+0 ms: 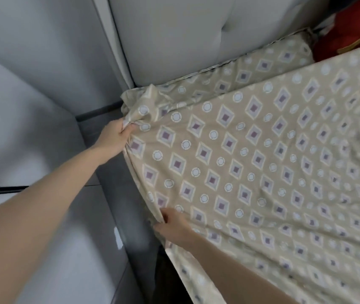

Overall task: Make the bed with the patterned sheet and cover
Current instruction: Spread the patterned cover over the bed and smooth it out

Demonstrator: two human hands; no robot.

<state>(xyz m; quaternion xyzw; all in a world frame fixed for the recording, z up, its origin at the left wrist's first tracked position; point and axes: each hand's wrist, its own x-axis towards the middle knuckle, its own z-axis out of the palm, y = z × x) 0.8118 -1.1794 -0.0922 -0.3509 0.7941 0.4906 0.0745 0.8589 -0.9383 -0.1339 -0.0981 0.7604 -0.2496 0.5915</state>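
Observation:
A beige patterned cover (251, 163) with purple diamonds and white circles lies spread over the bed. Beneath it, along the headboard, a strip of the matching patterned sheet (260, 66) shows on the mattress. My left hand (117, 137) is closed on the cover's bunched corner near the head of the bed. My right hand (172, 227) grips the cover's side edge lower down, and the fabric is stretched taut between the two hands.
A grey padded headboard (185, 36) stands behind the mattress. Grey glossy floor (113, 207) runs along the bed's left side, next to a pale wall (21, 106). Something red (350, 34) lies at the far right by the headboard.

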